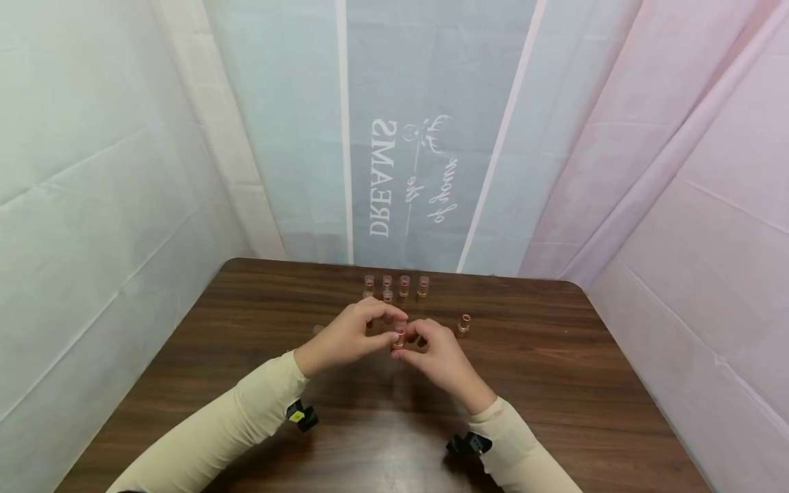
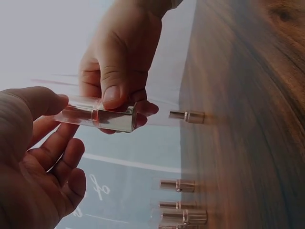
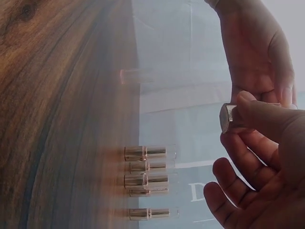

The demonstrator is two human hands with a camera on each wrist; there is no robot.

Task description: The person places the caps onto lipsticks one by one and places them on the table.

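Both hands meet over the middle of the table on one lipstick tube (image 1: 400, 335), with a shiny metallic base and a clear cap. My left hand (image 1: 351, 334) pinches the clear cap end between thumb and fingers. My right hand (image 1: 440, 352) pinches the metallic base; in the left wrist view its thumb lies along the tube (image 2: 116, 120). The right wrist view shows the base end (image 3: 227, 118) poking out past the right thumb. To the right of the hands stands a lipstick without a cap (image 1: 465, 323). A loose clear cap (image 1: 318, 329) is left of the left hand.
Several capped lipsticks (image 1: 404, 286) stand upright in rows near the table's back edge, some partly hidden by the left hand. The brown wooden table (image 1: 542, 356) is enclosed by pale curtains (image 1: 696, 226) at the sides and a printed cloth (image 1: 431, 82) behind.
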